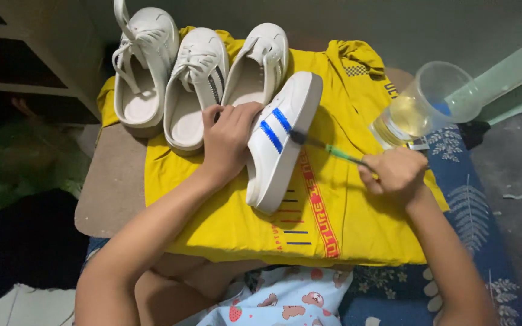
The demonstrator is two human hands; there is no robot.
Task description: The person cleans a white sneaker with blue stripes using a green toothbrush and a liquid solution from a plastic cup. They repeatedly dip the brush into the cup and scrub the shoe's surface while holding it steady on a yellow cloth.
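A white slip-on shoe with two blue stripes lies tilted on a yellow cloth. My left hand grips this shoe at its opening. My right hand holds a thin green-handled paintbrush, whose dark tip touches the shoe's side next to the blue stripes.
Three more white shoes stand in a row at the back of the cloth. A clear plastic cup with yellowish liquid sits to the right on blue patterned fabric. Shelves rise at the left.
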